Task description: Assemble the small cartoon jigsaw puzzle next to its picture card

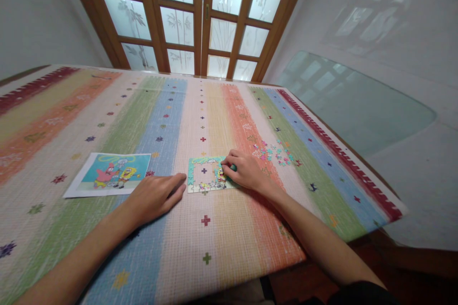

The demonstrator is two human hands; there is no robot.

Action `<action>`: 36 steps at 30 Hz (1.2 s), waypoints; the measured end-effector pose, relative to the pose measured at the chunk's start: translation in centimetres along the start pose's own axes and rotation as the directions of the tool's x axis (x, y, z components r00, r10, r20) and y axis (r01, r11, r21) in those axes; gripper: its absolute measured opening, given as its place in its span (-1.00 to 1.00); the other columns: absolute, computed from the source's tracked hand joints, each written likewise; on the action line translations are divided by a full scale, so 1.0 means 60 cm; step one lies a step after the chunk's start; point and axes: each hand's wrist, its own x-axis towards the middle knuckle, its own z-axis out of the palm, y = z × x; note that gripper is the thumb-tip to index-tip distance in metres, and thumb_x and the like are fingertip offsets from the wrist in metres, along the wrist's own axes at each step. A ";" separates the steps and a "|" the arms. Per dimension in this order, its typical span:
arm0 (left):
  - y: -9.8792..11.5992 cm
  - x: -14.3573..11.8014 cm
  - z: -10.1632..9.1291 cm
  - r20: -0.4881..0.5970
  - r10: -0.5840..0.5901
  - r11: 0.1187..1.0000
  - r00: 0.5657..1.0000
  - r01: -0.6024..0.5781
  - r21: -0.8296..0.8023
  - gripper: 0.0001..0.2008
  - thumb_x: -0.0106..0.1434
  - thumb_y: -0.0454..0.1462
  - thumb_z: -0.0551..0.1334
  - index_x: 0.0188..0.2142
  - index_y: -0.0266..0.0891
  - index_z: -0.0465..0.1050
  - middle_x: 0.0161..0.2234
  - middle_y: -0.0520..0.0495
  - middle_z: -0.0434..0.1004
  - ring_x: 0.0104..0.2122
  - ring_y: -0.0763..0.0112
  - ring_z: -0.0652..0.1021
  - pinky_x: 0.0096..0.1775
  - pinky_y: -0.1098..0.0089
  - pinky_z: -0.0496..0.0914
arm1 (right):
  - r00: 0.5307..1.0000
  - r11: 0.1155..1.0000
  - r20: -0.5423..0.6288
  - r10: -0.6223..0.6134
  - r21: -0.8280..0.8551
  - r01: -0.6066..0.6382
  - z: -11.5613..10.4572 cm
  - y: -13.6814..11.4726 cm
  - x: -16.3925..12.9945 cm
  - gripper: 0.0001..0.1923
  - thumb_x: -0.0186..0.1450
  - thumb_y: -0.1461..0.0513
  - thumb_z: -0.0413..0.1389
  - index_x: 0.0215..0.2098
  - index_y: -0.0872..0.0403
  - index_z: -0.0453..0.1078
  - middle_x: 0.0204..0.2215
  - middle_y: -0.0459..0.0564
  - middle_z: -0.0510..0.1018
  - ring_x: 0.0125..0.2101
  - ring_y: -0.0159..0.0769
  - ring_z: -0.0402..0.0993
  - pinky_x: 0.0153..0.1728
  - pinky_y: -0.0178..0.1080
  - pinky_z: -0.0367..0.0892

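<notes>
A partly assembled jigsaw puzzle (191, 178) lies on the tablecloth, its border joined around a gap through which the cloth shows. A yellow cartoon figure appears on its right part. My right hand (243, 170) is over the puzzle's right edge, thumb and fingers pinched together. A small green-teal puzzle piece (234, 167) shows in the curl of those fingers, partly hidden. To the left of the puzzle, my left hand (159, 195) rests on the cloth with fingers stretched toward the puzzle's left edge, holding nothing.
A printed reference picture (118, 171) of cartoon figures lies left of the puzzle, its lower right corner near my left hand. Several loose puzzle pieces (277, 152) are scattered to the right. A striped tablecloth (214, 119) covers the table; glazed wooden doors (200, 19) stand behind.
</notes>
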 end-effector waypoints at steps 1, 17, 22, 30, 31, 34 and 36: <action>0.000 0.000 0.000 0.003 0.003 1.000 1.000 -0.003 0.009 -0.61 0.53 -0.12 -0.09 -0.08 -0.22 0.47 -0.36 -0.11 0.67 -0.45 0.25 0.63 -0.39 0.33 0.38 | 1.000 1.000 0.014 -0.016 -0.022 0.017 0.000 0.000 -0.002 -0.82 0.36 0.28 0.09 -0.34 0.08 0.53 -0.33 0.05 0.53 -0.36 -0.26 0.39 -0.32 -0.22 0.19; -0.001 -0.001 0.002 -0.027 0.019 1.000 0.999 -0.020 -0.018 -0.63 0.53 -0.13 -0.05 -0.08 -0.23 0.47 -0.35 -0.11 0.67 -0.45 0.24 0.64 -0.40 0.32 0.39 | 0.987 0.987 0.018 -0.161 0.026 0.160 0.001 0.016 -0.011 -0.74 0.33 0.33 0.06 -0.14 0.04 0.57 -0.19 0.08 0.51 -0.24 -0.22 0.44 -0.17 -0.18 0.34; -0.001 0.000 0.000 -0.034 0.041 0.999 0.999 -0.040 0.027 -0.60 0.54 -0.13 -0.10 -0.09 -0.25 0.47 -0.37 -0.12 0.67 -0.46 0.20 0.65 -0.42 0.31 0.37 | 0.988 0.985 0.022 -0.154 0.081 0.151 0.000 0.017 -0.010 -0.69 0.32 0.36 0.02 -0.11 0.03 0.55 -0.17 0.07 0.51 -0.22 -0.22 0.44 -0.14 -0.16 0.34; 0.002 0.001 -0.006 -0.011 0.018 1.000 1.000 -0.017 0.025 -0.61 0.53 -0.13 -0.09 -0.11 -0.23 0.46 -0.37 -0.10 0.67 -0.44 0.24 0.65 -0.40 0.33 0.36 | 0.984 0.978 -0.142 -0.110 0.160 0.132 -0.043 0.048 -0.005 -0.68 0.29 0.38 0.02 -0.09 0.06 0.53 -0.25 0.05 0.50 -0.32 -0.24 0.42 -0.24 -0.17 0.35; 0.002 0.001 -0.005 -0.012 0.017 1.000 1.000 -0.017 0.020 -0.61 0.53 -0.12 -0.08 -0.11 -0.23 0.47 -0.38 -0.10 0.67 -0.45 0.25 0.65 -0.41 0.34 0.35 | 0.980 0.981 -0.179 -0.086 0.155 0.115 -0.053 0.056 -0.005 -0.69 0.29 0.38 0.02 -0.12 0.05 0.54 -0.27 0.03 0.50 -0.35 -0.26 0.40 -0.26 -0.18 0.34; 0.002 0.002 -0.003 -0.019 0.018 1.000 1.000 -0.018 0.016 -0.61 0.53 -0.12 -0.08 -0.10 -0.23 0.47 -0.38 -0.09 0.66 -0.45 0.25 0.64 -0.41 0.34 0.35 | 0.961 0.989 -0.277 -0.028 0.135 0.068 -0.084 0.082 -0.009 -0.70 0.27 0.37 0.02 -0.21 0.03 0.56 -0.31 -0.02 0.51 -0.41 -0.31 0.38 -0.31 -0.22 0.31; 0.002 0.002 -0.002 -0.022 0.025 0.999 0.999 -0.024 0.025 -0.61 0.54 -0.12 -0.08 -0.10 -0.23 0.47 -0.38 -0.10 0.67 -0.45 0.25 0.65 -0.42 0.34 0.36 | 0.946 0.991 -0.324 -0.011 0.122 0.054 -0.104 0.101 -0.015 -0.73 0.26 0.35 0.04 -0.24 0.03 0.58 -0.35 -0.04 0.50 -0.44 -0.32 0.37 -0.33 -0.22 0.30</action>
